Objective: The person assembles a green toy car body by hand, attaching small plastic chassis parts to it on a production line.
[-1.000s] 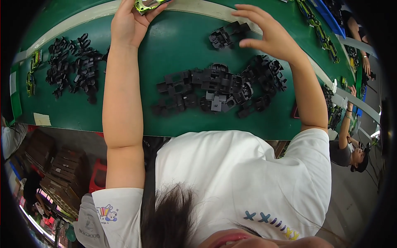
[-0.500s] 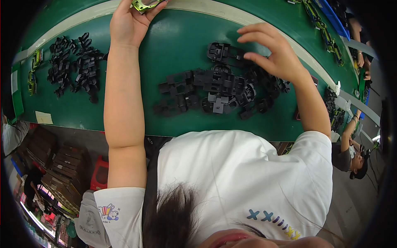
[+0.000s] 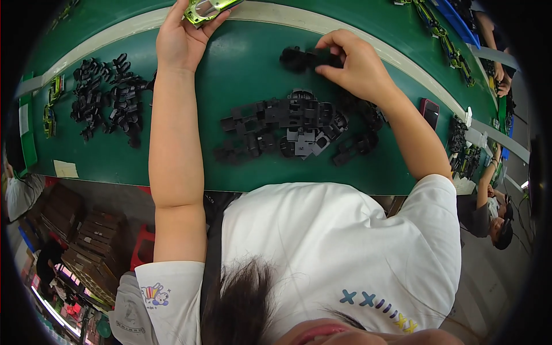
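Observation:
My left hand [image 3: 183,49] is closed on a shiny lime-green toy car body shell [image 3: 214,7] at the top edge of the view, its window openings showing. Over the table's far side, my right hand [image 3: 361,64] pinches a black plastic car chassis [image 3: 297,59], blurred by motion and partly hidden behind the fingers. Nearer to me than that hand lies a loose heap of similar black chassis parts [image 3: 310,115], some overlapping.
Small black plastic parts [image 3: 123,103] are heaped on the green table [image 3: 241,63] at left, beside green car shells [image 3: 54,92]. A phone [image 3: 429,109] lies at right. More green shells [image 3: 443,37] line the far belt. Co-workers sit at the right.
My right hand has moved left and closed, lifting a black chassis off the heap. The green shell in my left hand now shows more fully.

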A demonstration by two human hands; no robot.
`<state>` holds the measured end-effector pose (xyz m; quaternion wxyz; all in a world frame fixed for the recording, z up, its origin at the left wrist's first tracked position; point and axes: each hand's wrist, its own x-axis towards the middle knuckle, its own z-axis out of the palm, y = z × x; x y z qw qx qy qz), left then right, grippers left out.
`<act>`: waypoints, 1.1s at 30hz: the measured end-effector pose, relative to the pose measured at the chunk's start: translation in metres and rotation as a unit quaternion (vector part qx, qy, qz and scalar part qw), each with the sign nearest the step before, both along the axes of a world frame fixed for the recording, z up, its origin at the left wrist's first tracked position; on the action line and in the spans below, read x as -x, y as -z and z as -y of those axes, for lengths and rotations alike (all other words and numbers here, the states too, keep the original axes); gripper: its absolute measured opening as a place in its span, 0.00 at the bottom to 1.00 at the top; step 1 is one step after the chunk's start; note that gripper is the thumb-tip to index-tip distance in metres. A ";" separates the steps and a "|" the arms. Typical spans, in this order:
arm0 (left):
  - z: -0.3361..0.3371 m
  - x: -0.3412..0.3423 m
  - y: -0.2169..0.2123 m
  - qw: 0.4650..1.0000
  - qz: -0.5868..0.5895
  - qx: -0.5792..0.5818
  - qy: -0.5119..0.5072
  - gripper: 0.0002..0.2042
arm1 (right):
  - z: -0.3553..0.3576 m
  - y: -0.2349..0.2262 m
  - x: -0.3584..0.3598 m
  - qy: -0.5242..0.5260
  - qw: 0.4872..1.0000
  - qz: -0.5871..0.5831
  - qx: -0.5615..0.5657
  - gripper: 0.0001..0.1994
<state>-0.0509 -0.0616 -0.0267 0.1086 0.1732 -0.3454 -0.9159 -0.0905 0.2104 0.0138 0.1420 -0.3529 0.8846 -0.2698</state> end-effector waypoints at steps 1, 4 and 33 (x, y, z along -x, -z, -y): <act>0.000 0.000 0.001 1.000 -0.002 0.000 0.000 0.16 | 0.000 0.004 0.003 0.000 1.000 -0.002 0.000 0.17; 0.001 0.002 0.003 1.000 -0.009 -0.003 -0.001 0.16 | 0.004 0.010 0.004 -0.037 0.971 -0.235 -0.005 0.13; -0.029 -0.006 -0.003 0.986 0.011 0.050 0.160 0.25 | 0.047 -0.058 0.049 -0.180 0.969 -0.139 0.097 0.16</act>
